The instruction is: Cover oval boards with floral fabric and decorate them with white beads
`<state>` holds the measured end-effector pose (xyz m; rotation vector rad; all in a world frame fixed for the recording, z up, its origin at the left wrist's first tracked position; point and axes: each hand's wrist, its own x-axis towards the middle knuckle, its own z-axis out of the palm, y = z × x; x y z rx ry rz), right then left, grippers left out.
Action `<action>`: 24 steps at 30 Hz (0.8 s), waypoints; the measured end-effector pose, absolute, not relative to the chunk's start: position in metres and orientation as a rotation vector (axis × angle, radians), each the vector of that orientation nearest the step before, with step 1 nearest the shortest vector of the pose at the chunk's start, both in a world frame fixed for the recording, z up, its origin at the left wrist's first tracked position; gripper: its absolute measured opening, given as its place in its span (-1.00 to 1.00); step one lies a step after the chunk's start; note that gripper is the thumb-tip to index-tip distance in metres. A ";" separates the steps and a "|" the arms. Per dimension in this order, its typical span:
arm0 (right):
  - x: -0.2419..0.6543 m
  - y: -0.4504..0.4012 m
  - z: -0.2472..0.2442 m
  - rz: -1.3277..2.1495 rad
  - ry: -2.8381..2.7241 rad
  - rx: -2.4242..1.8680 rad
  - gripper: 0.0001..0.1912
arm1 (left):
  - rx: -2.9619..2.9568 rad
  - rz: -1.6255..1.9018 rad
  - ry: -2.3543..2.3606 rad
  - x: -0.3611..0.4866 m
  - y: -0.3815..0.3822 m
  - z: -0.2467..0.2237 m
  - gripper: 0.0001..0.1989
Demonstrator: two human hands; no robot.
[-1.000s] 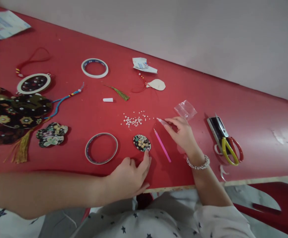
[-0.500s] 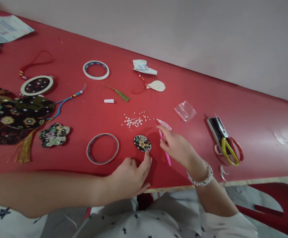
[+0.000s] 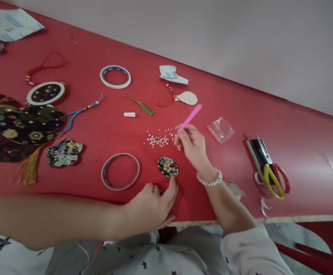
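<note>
A small oval piece covered in dark floral fabric (image 3: 168, 167) lies on the red table (image 3: 86, 183). My left hand (image 3: 152, 206) rests beside it, index fingertip touching its lower edge, the other fingers partly curled. Between the thumb and fingers of my right hand (image 3: 192, 143) is a slim pink stick (image 3: 192, 116), its broad end pointing up and away; its lower tip is hidden by the fingers. That hand is at the right edge of a scatter of small white beads (image 3: 159, 141), just above the oval piece.
Two tape rolls, one near (image 3: 103, 172) and one far (image 3: 101, 76), lie left. Scissors (image 3: 272, 183) and a clear plastic bag (image 3: 220, 130) are right. A white cap (image 3: 129, 114), green tassel (image 3: 146, 108) and fabric flower (image 3: 64, 153) lie about, with finished-looking ornaments (image 3: 20, 130) farther left.
My right hand has moved up and left to the beads, and the pink stick has swung to point away from me. My left hand stays at the oval piece. The view has shifted slightly.
</note>
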<state>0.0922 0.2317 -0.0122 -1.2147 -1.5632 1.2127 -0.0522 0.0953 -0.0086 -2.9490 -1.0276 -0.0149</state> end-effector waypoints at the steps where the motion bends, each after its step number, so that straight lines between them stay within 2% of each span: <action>1: 0.090 0.230 -0.015 1.123 -1.594 -1.220 -0.78 | -2.944 -0.016 -1.043 -0.053 0.096 -0.008 -0.41; 7: 0.088 0.226 -0.021 0.874 -1.831 -1.255 -0.78 | -2.917 0.022 -1.136 -0.053 0.099 -0.006 -0.39; 19: 0.086 0.227 -0.024 0.654 -2.007 -1.216 -0.82 | -2.932 0.015 -1.120 -0.054 0.098 -0.006 -0.39; 24: 0.087 0.229 -0.026 0.672 -2.030 -1.242 -0.82 | -2.934 0.024 -1.114 -0.054 0.097 -0.007 -0.38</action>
